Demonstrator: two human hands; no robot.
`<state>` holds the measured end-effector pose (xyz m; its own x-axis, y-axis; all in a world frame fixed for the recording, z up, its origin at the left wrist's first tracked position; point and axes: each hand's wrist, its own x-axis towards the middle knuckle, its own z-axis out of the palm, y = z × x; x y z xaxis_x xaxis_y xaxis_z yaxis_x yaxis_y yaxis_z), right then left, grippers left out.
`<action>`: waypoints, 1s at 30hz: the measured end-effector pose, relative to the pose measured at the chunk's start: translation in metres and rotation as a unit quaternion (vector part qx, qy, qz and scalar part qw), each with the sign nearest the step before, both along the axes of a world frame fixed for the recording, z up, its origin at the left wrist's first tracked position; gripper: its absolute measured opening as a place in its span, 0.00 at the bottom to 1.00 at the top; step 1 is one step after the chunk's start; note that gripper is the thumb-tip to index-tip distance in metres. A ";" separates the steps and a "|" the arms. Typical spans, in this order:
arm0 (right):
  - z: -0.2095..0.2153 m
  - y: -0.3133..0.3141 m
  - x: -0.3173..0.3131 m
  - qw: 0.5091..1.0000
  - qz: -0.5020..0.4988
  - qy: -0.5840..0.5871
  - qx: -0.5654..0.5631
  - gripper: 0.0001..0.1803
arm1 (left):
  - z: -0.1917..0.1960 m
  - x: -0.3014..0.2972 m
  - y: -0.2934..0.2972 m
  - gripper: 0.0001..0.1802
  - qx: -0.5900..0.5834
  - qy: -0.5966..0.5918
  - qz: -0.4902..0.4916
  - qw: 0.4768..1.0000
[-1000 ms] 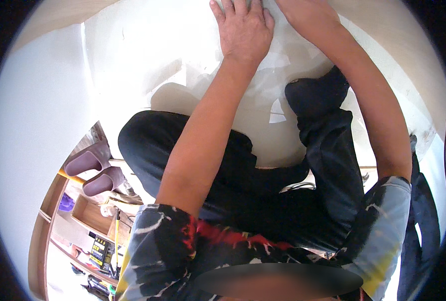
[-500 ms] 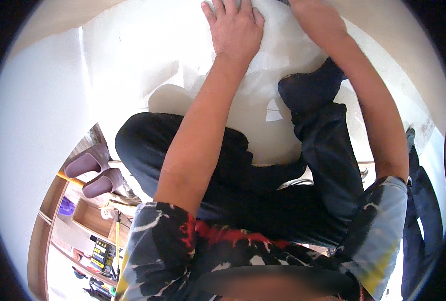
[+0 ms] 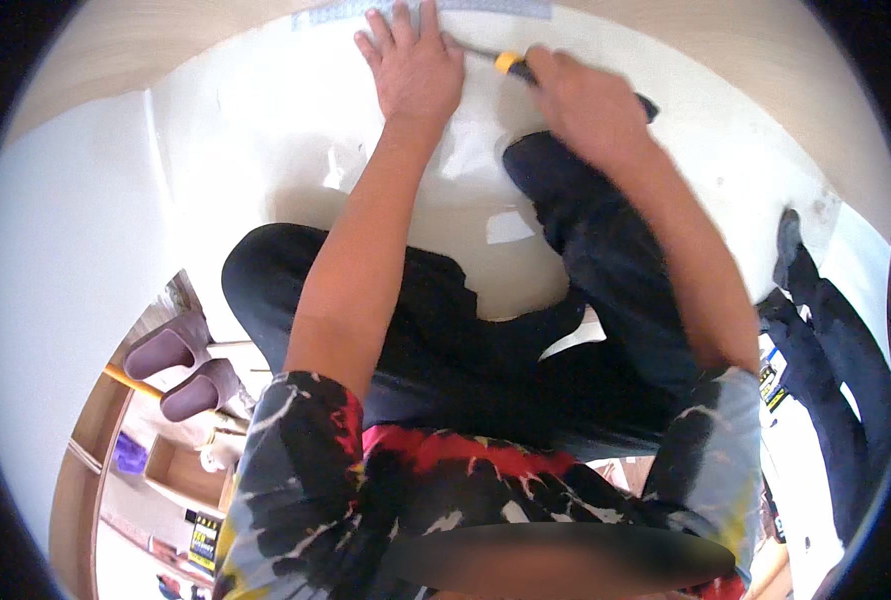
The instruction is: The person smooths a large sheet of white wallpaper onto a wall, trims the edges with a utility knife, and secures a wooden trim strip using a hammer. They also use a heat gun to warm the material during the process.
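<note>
White surface (image 3: 725,150), two slippers (image 3: 165,354) off left; I've one tool (image 3: 506,63) clamped in the right grip (image 3: 590,105), shaft pointing at the left grip (image 3: 420,80), fingers spread, tips at one bluish strip (image 3: 330,17).

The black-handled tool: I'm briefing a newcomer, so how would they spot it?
Over the white surface, near the picture's top, find the right hand. It grips the tool, whose thin shaft points toward the left hand. A yellow collar sets it apart from the pale strip.
</note>
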<state>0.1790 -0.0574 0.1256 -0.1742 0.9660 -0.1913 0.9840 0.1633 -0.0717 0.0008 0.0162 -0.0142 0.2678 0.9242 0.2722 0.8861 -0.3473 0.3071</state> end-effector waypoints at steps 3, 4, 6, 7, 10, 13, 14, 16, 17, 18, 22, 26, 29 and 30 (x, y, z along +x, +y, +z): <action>0.013 -0.045 0.002 0.997 -0.043 0.064 0.014 0.13 | 0.004 -0.010 0.000 0.32 -0.048 0.030 -0.010 0.998; 0.024 -0.061 0.010 0.995 -0.058 0.083 0.019 0.13 | 0.015 -0.016 -0.003 0.33 -0.096 0.068 -0.027 0.993; 0.062 -0.092 0.018 0.993 -0.102 0.065 -0.011 0.14 | 0.030 -0.039 -0.011 0.35 -0.153 0.146 -0.048 0.976; 0.078 -0.108 0.024 0.992 -0.119 0.047 -0.014 0.14 | 0.035 -0.050 -0.014 0.35 -0.178 0.156 -0.049 0.970; 0.114 -0.164 0.026 0.979 -0.202 0.030 -0.016 0.14 | 0.042 -0.082 -0.036 0.36 -0.245 0.164 -0.075 0.953; 0.113 -0.208 0.029 0.958 -0.276 0.033 0.072 0.16 | 0.043 -0.101 -0.046 0.36 -0.261 0.135 -0.093 0.951; 0.099 -0.212 0.038 0.960 -0.263 0.030 0.090 0.18 | 0.044 -0.102 -0.045 0.36 -0.255 0.137 -0.084 0.953; 0.093 -0.201 0.037 0.953 -0.268 0.087 0.109 0.18 | 0.045 -0.099 -0.049 0.36 -0.248 0.146 -0.077 0.955; 0.093 -0.193 0.035 0.944 -0.291 0.111 0.107 0.18 | 0.044 -0.096 -0.051 0.36 -0.242 0.146 -0.078 0.956; 0.091 -0.193 0.038 0.954 -0.273 0.084 0.094 0.17 | 0.040 -0.089 -0.054 0.36 -0.237 0.144 -0.085 0.957; 0.069 -0.190 0.038 0.981 -0.177 0.036 0.070 0.16 | 0.044 -0.097 -0.057 0.36 -0.251 0.162 -0.093 0.950; 0.075 -0.187 0.019 0.985 -0.153 0.038 0.077 0.16 | 0.051 -0.104 -0.056 0.35 -0.254 0.165 -0.093 0.948; 0.084 -0.194 0.017 0.984 -0.144 0.044 0.096 0.17 | 0.070 -0.095 -0.057 0.31 -0.269 0.202 -0.097 0.937; 0.083 -0.194 0.019 0.983 -0.152 0.048 0.095 0.17 | 0.063 -0.095 -0.053 0.30 -0.253 0.216 -0.096 0.938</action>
<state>0.1983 -0.2512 0.2087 0.1187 0.9929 0.0013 0.9797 -0.1169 -0.1627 -0.0940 -0.0373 0.0491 0.4265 0.8298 -0.3599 0.9021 -0.4191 0.1028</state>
